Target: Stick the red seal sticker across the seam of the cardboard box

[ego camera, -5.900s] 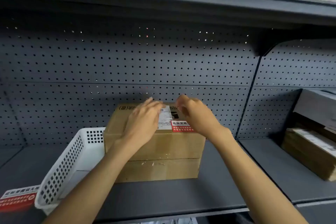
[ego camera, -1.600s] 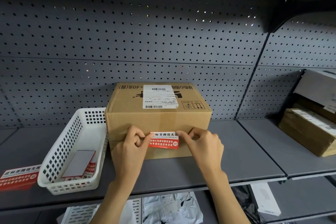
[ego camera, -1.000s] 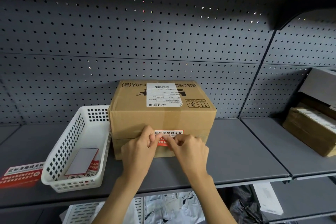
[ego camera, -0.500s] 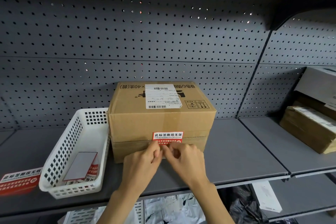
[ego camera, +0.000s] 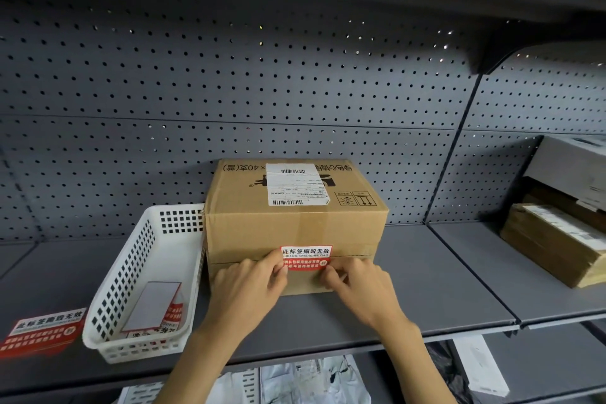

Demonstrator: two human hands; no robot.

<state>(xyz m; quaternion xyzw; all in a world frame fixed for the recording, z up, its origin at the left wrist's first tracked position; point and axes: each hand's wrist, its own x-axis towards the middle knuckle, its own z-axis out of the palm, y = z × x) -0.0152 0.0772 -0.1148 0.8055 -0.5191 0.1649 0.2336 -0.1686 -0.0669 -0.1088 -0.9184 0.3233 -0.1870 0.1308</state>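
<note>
A brown cardboard box [ego camera: 295, 226] stands on the grey shelf [ego camera: 426, 289], a white shipping label on its top. The red seal sticker [ego camera: 305, 256] lies flat across the horizontal seam on the box's front face. My left hand [ego camera: 249, 285] presses its fingertips on the sticker's lower left edge. My right hand [ego camera: 357, 282] presses on the lower right edge. Neither hand holds anything; the fingers are curled against the box front.
A white perforated basket [ego camera: 131, 275] with sticker sheets stands left of the box, touching it. Another red sticker sheet [ego camera: 42, 331] lies at the far left. Stacked boxes [ego camera: 554, 239] sit on the right shelf section. A pegboard wall [ego camera: 229, 92] rises behind.
The sticker went from held in front of the box face to stuck across the seam. Both hands slid along it and now press its lower corners.
</note>
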